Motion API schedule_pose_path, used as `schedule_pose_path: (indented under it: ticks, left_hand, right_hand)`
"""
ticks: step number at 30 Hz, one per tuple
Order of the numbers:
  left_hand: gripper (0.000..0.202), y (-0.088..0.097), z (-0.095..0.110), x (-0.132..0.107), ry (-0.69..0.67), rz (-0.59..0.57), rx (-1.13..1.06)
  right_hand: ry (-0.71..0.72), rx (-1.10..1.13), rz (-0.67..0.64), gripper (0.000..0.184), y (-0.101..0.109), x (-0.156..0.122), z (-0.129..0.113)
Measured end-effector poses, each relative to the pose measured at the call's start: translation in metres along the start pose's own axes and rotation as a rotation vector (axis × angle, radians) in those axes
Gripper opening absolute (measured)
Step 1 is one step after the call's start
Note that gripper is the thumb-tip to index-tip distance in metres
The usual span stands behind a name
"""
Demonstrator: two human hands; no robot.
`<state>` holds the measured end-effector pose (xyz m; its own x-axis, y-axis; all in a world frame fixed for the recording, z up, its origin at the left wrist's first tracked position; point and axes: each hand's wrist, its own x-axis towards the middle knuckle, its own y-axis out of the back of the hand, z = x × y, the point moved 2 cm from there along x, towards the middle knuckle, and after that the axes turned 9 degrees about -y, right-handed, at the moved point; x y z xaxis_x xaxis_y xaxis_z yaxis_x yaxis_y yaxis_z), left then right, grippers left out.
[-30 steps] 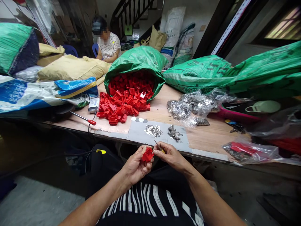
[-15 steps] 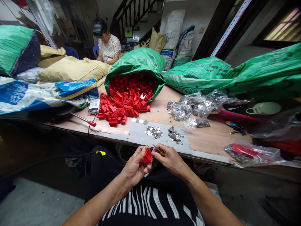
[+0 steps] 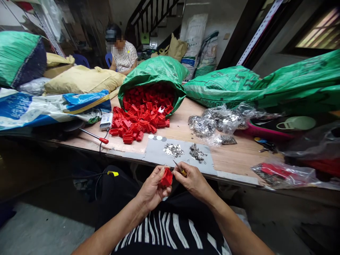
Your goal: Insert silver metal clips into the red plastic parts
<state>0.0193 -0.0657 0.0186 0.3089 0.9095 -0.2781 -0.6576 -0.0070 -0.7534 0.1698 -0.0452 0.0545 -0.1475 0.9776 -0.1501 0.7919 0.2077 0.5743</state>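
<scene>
My left hand [image 3: 154, 188] is closed round a red plastic part [image 3: 166, 177] in front of the table edge. Close on its right, my right hand [image 3: 191, 178] grips a thin pointed tool with a yellow handle [image 3: 183, 172], its tip pointing up and left. The right thumb and fingertip are at the red part's side; whether they pinch a small piece there is too small to tell. Beyond the hands, a grey mat [image 3: 156, 153] bears a pile of flat shiny metal pieces [image 3: 173, 150] and a darker pile of small metal pieces [image 3: 197, 153].
A green sack [image 3: 156, 71] spills red plastic parts [image 3: 135, 122] onto the table. Clear bags of metal pieces [image 3: 212, 120] lie to the right, near pliers [image 3: 265, 144]. A red-tipped rod [image 3: 94, 135] is at left. Another person [image 3: 123, 56] sits across the table.
The red part in my left hand has turned slightly. My right hand stays close beside it with the tool, and the view has shifted a little.
</scene>
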Motion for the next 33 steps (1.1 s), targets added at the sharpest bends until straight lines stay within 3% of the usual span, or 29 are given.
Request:
schedule_pose_path:
  ticks: [15, 20, 23, 33]
  left_hand:
    - [0.025, 0.006, -0.005, 0.002, 0.027, -0.037, 0.018]
    - [0.028, 0.007, -0.005, 0.002, 0.04, -0.042, 0.007]
    - [0.028, 0.005, -0.004, 0.001, 0.053, -0.035, 0.02]
    - [0.027, 0.007, -0.004, 0.004, 0.049, -0.122, 0.116]
  right_hand:
    - [-0.001, -0.08, -0.027, 0.016, -0.003, -0.003, -0.002]
    - [0.023, 0.13, -0.156, 0.019, 0.001, 0.005, 0.012]
    - [0.021, 0.251, -0.158, 0.021, 0.003, 0.01, 0.016]
    - [-0.05, 0.428, -0.355, 0.033, -0.005, 0.012, 0.014]
